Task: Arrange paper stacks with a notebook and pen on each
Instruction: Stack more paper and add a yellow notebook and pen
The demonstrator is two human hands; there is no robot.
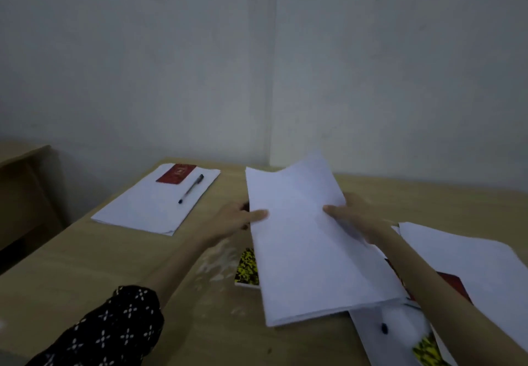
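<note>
I hold a thick white paper stack [308, 248] over the middle of the wooden table [100, 254]. My left hand [238, 218] grips its left edge and my right hand [354, 215] grips its right edge, thumbs on top. At the far left lies another paper stack [151, 205] with a red notebook [176, 174] and a black pen [191, 188] on it. A yellow-and-black patterned notebook [247, 267] peeks out beneath the held stack. At the right, more loose white paper [471, 265] partly covers a red notebook [454, 284].
Near the bottom right lie further sheets [371, 334] with a dark pen tip [384, 328] and another yellow patterned cover [428, 351]. A grey wall corner [271, 80] stands behind the table. A second wooden desk [23, 183] stands at the left, across a gap.
</note>
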